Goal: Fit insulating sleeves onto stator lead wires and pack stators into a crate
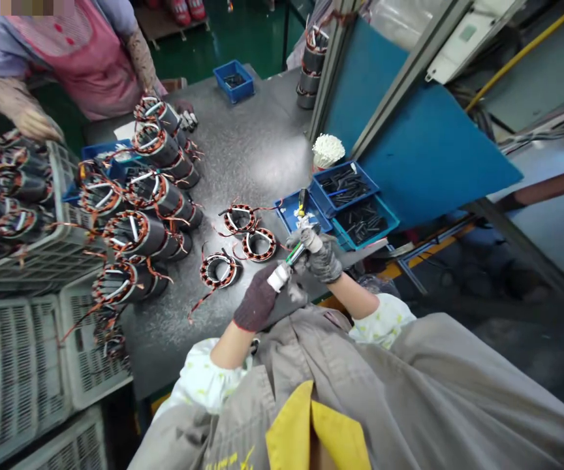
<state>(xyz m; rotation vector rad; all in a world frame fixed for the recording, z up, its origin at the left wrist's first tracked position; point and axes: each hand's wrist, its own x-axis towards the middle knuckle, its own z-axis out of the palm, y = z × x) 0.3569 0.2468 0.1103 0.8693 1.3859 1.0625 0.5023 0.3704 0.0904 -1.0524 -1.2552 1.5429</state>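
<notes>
My left hand (258, 301), in a dark maroon glove, is closed around the lower end of a small white and green cylindrical tool (289, 261). My right hand (322, 256), in a grey glove, is closed on the upper end of the same tool, near the table's front edge. Three flat copper-wound stator cores lie on the grey table just left of my hands: one (219, 270) nearest, one (259, 244) in the middle, one (239, 218) farther back.
Stacked taller stators (138, 196) fill the table's left side. White crates (22, 352) stand at left. Blue trays (355, 205) hold black sleeves, with a bundle of white sticks (328, 150) behind. Another person in a pink apron (86, 52) works at the far left. A blue panel (409, 143) rises at right.
</notes>
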